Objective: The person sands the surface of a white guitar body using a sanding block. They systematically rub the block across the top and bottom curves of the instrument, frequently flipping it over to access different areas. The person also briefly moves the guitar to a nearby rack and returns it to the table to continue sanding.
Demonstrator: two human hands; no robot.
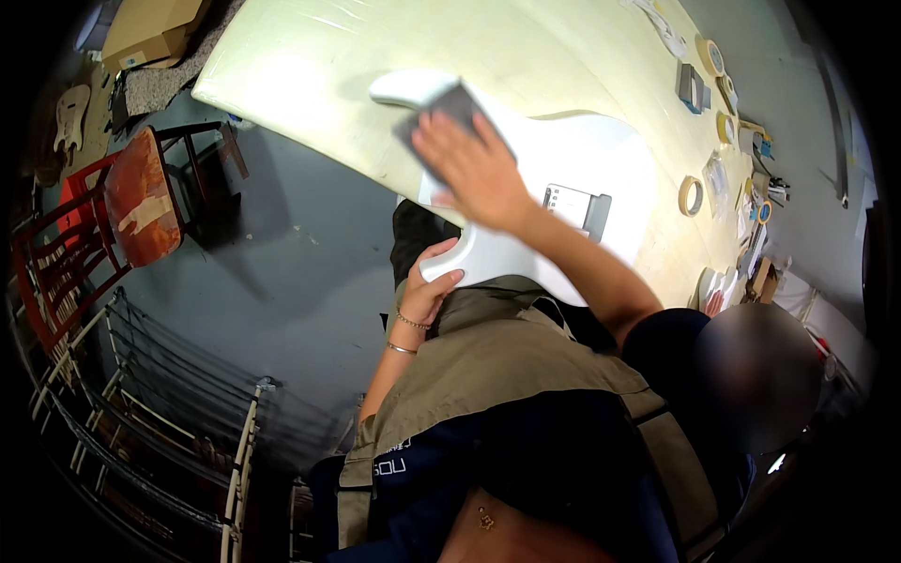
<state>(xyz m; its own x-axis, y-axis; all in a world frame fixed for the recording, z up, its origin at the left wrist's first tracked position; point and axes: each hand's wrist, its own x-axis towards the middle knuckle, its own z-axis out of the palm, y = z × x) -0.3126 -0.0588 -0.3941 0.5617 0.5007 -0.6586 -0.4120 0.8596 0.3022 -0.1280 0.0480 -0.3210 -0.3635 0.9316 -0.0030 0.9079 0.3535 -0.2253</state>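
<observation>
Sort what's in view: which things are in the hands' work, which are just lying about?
In hand:
- white guitar body, on the pale tabletop
- grey sanding pad, pressed on it by the right hand
- left hand, gripping the body's lower horn

Lying about:
- tape rolls
- red chair
- cardboard box
- unfinished guitar body on floor

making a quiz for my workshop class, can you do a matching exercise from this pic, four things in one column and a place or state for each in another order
Things:
1. guitar body
2. grey pad
3. tape roll
4. red chair

Places or states:
A. stands on the floor, left of the table
B. pressed under the right hand
C. white, held at its lower edge by the left hand
D. lies flat on the table, right of the white body

Pairs: 1-C, 2-B, 3-D, 4-A
</observation>
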